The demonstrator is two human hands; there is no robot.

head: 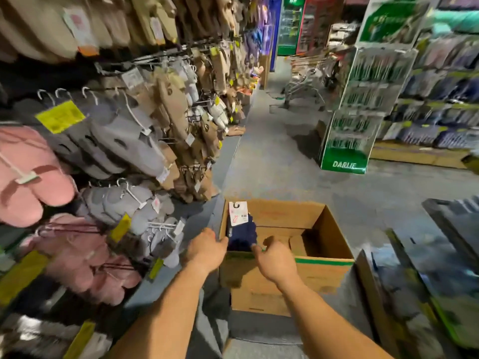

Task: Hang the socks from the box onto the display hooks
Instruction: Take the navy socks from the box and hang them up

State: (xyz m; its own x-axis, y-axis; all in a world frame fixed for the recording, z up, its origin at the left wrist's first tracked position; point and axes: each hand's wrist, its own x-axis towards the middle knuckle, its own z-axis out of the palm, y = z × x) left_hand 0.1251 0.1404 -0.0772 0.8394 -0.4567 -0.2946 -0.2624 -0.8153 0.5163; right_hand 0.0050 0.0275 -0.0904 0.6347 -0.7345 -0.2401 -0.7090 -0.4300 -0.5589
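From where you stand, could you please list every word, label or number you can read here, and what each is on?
"DARLIE": white letters on the base of the green stand.
Sock tag: a red mark and a barcode, too small to read.
Yellow tags on the hooks: blurred, unreadable.
White tags on the hanging goods: blurred, unreadable.
Box: no readable print.
Green sign at the far end: too blurred to read.

One cardboard box is seen, with one navy sock pack held at its left side. Two hands are counted at its near rim: a left hand and a right hand.
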